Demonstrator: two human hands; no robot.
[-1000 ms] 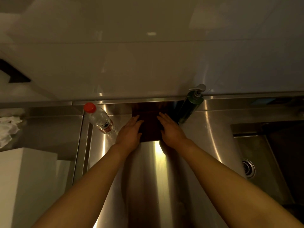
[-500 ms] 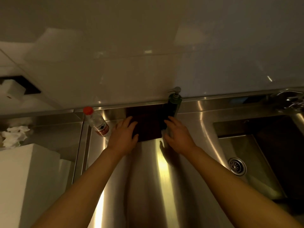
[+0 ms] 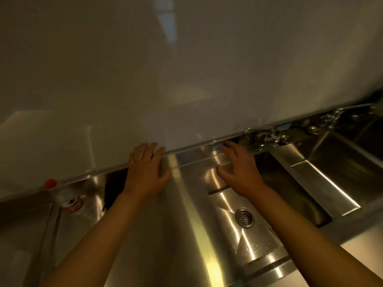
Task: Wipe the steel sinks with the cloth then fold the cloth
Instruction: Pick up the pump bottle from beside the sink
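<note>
The dark cloth lies flat on the steel counter against the back ledge, partly hidden behind my left forearm. My left hand hovers to the right of the cloth with fingers spread, reaching the wall's lower edge and holding nothing. My right hand is spread open over the back of the near steel sink, whose round drain shows below it. A second steel sink lies further right.
A clear bottle with a red cap lies at the left by the counter seam. Chrome taps stand along the back ledge behind the sinks. A small blue patch sits on the ledge by my right fingertips. The glossy wall rises behind.
Both hands have left the cloth and shifted right toward the sink. The view swung right and up, so the cloth and bottle now sit at the left.
</note>
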